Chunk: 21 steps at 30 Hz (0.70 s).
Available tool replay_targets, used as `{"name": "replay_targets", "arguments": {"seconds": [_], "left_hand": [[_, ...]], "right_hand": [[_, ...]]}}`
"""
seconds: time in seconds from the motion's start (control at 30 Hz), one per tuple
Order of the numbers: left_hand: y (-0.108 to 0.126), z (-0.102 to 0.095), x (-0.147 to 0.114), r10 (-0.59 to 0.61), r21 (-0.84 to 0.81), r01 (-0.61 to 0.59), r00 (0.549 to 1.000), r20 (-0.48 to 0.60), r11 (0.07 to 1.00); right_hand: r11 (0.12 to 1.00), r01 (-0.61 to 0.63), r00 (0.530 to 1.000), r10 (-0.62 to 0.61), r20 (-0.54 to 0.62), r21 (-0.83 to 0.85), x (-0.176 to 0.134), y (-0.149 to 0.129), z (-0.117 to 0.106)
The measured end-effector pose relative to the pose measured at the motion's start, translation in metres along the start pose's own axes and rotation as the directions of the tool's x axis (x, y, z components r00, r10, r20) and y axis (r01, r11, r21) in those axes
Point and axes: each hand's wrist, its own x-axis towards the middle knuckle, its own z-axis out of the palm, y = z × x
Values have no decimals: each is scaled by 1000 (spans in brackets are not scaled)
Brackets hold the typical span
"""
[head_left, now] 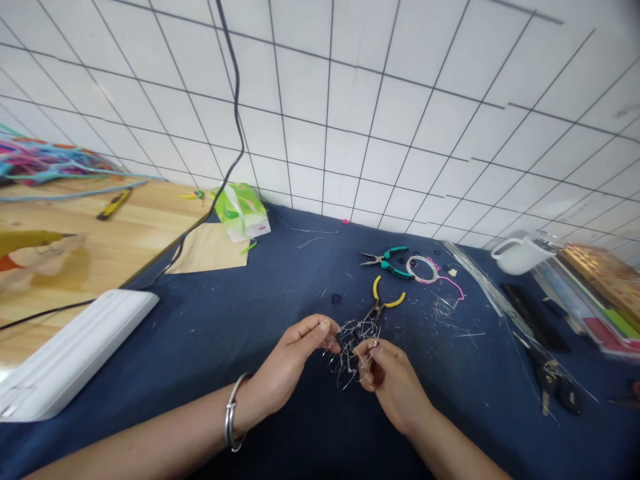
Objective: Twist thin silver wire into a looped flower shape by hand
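A tangled piece of thin silvery wire (349, 360) with many loops hangs between my two hands, above the dark blue cloth. My left hand (305, 347), below a silver bangle, pinches its left side between thumb and fingers. On the right side, my right hand (387, 373) grips the wire with bent fingers, thumb on top. Just beyond the wire lie yellow-handled pliers (389, 300), their jaws partly hidden behind it. Farther back rest teal-handled needle-nose pliers (387, 260), beside a coil of white wire (423, 269).
Wire scraps (447, 307) and long straight wires (473, 277) lie to the right, near a white mug (525, 253), keys (547, 383) and stacked books (600, 300). To the left are a white power strip (80, 347), a green tissue pack (243, 210), a yellow cutter (114, 204) and a black cable (235, 100).
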Motion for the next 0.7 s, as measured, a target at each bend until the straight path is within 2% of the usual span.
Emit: {"name": "replay_targets", "arguments": {"seconds": [0.13,0.33,0.43,0.53,0.6,0.7], "left_hand": [[-2,1,0,-27,10,27,1000,14,1000],[-4,0,-2,-13,85,7,998,66,996],[3,-1,-5,84,221,-128,977,197,967],[11,0,-8,169,309,-285,920,353,908],[12,1,-9,191,337,-331,902,386,881],[8,2,-9,226,377,-370,900,373,849]], "right_hand": [[996,20,999,-23,-27,-86,-1,0,1],[994,21,999,-25,-36,-112,0,0,0],[994,28,998,-32,-45,-104,1,1,-1],[997,44,997,-48,-67,-62,2,3,-3],[998,45,996,-47,-76,-36,2,3,-4],[999,39,997,-38,-66,15,2,4,-5]]}}
